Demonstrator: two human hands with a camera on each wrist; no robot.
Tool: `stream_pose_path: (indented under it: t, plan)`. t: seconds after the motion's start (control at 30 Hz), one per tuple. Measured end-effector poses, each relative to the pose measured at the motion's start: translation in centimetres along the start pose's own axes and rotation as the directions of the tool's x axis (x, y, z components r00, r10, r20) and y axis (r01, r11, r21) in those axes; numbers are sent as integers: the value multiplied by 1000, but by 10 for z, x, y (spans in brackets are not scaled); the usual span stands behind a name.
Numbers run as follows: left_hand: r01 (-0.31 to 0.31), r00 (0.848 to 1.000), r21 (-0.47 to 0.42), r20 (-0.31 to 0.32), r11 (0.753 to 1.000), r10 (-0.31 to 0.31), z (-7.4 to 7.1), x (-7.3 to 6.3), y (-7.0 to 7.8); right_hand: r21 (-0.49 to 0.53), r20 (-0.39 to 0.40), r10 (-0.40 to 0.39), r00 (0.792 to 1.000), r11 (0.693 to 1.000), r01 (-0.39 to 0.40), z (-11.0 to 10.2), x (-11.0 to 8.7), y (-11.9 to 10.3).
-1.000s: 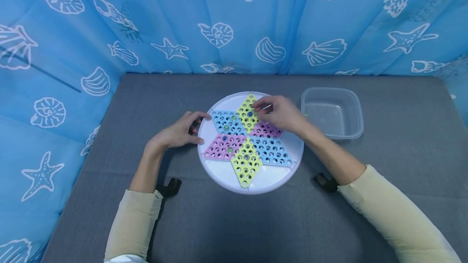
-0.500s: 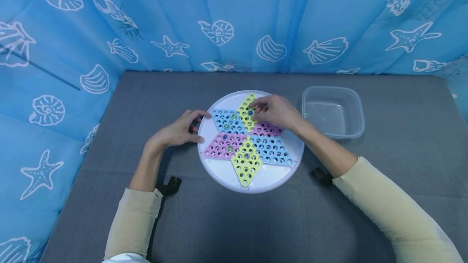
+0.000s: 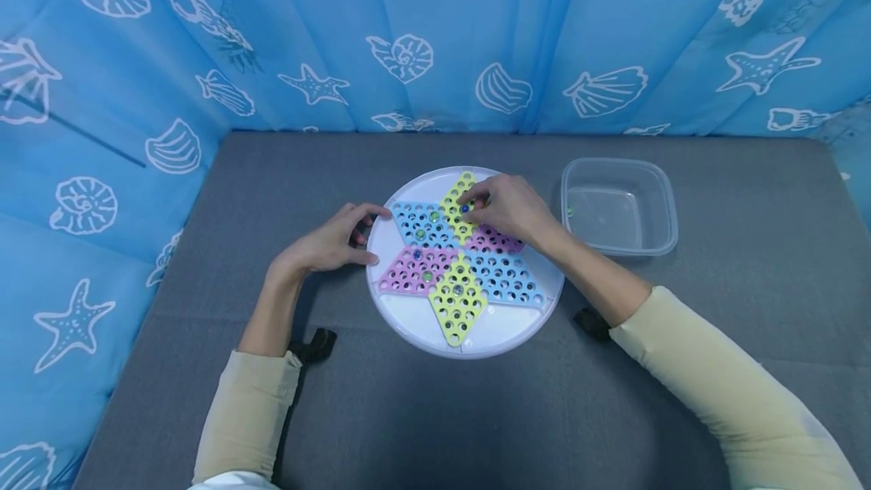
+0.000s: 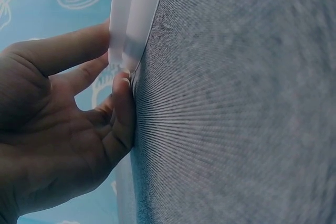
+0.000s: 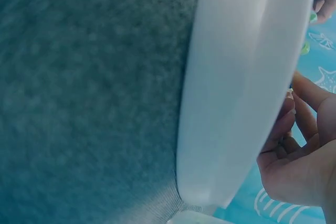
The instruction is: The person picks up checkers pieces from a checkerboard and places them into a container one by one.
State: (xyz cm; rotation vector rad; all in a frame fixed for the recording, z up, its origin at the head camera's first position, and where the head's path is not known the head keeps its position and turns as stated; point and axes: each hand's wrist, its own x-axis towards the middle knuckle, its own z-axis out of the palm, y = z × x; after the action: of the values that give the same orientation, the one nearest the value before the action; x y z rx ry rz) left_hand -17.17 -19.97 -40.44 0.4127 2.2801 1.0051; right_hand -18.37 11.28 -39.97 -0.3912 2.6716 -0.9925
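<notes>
A round white Chinese checkers board (image 3: 401,316) with a star of yellow, blue and pink holed sections lies on the table. My right hand (image 3: 513,206) pinches a blue marble (image 3: 465,209) at the top yellow section. The right wrist view shows those fingertips over the board's rim, the marble mostly hidden. My left hand (image 3: 330,239) touches the board's left edge, thumb and index finger spread apart. In the left wrist view its fingers reach the white rim (image 4: 131,14). Other marbles sit in holes: a green marble (image 3: 420,234), another blue marble (image 3: 417,254) and a clear one (image 3: 458,290).
A clear plastic container (image 3: 619,221) stands right of the board, with something small and green (image 3: 570,212) at its left side. Grey cloth (image 3: 442,422) covers the table. A blue curtain (image 3: 463,36) with white shell prints hangs behind and to the left.
My right fingertips have moved slightly left and closed in around the blue marble on the yellow section. The left hand keeps its place at the board's edge.
</notes>
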Motion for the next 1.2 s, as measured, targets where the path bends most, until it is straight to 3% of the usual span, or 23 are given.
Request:
stream_pose_path:
  t: [0.3,0.6,1.2]
  plan:
    - [-6,1000,12,-9,1000,6,0,-1,0,6,-48,0,999,1000,0,3,-1,1]
    - [-13,1000,4,-12,1000,13,0,0,0,70,-45,12,999,998,-9,-2,-5,2]
    - [-3,1000,34,-15,999,4,3,-1,2,139,-90,-56,994,988,68,-9,-27,0]
